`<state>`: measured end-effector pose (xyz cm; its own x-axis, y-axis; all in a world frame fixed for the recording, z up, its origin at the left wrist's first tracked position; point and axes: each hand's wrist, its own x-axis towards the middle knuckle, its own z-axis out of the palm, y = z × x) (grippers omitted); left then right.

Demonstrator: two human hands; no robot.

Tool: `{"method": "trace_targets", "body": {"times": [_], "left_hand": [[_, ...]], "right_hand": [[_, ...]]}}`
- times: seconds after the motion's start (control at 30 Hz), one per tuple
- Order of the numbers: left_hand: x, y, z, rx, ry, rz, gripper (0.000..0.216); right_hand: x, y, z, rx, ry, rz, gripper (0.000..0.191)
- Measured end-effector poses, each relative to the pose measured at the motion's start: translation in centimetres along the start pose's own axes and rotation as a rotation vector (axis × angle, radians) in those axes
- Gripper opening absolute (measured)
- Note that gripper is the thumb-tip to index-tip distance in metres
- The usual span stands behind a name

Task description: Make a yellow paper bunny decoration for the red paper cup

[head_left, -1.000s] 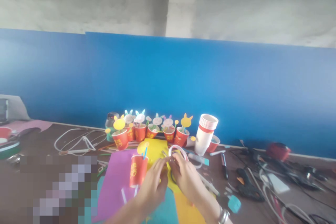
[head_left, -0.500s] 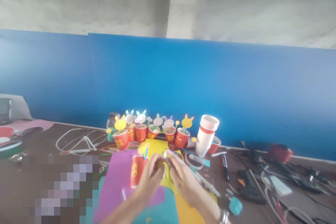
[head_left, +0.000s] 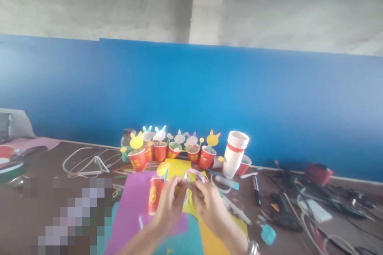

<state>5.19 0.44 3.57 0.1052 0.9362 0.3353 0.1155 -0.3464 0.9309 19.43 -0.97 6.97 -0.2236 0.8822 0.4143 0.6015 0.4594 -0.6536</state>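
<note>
Just above the coloured paper, my left hand [head_left: 171, 200] and my right hand [head_left: 210, 204] meet at their fingertips, both with bent, closed fingers. Between them is a pale ring that looks like a roll of tape [head_left: 195, 172], tilted so its opening shows. My right fingers grip its near side; my left thumb and forefinger pinch at its lower left edge. Left of my left hand lies a red paper cup [head_left: 153, 197] with yellow print. A yellow paper round [head_left: 163, 168] and a short blue strip show at the cup's upper end.
Red cups [head_left: 138, 161] holding paper rabbit heads line the back. A white cup stack [head_left: 233, 155] stands right of them. Purple paper [head_left: 127, 207] and yellow paper [head_left: 179, 164] lie beneath my hands. A marker [head_left: 256, 191], a glue gun [head_left: 283, 213] and cables lie to the right.
The roll of tape has tilted so more of its round opening faces me. My fingertips have shifted slightly, drawing closer together at its lower edge.
</note>
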Motion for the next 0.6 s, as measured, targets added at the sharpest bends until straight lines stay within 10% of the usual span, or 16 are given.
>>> {"method": "trace_targets", "body": {"times": [0.3, 0.6], "left_hand": [[-0.7, -0.6, -0.6, 0.117, -0.014, 0.166, 0.018], [-0.3, -0.4, -1.1, 0.123, 0.115, 0.183, 0.018]], "right_hand": [[0.4, -1.0, 0.5, 0.549, -0.101, 0.326, 0.028], [0.4, -0.4, 0.8, 0.310, -0.020, 0.420, 0.030]]}}
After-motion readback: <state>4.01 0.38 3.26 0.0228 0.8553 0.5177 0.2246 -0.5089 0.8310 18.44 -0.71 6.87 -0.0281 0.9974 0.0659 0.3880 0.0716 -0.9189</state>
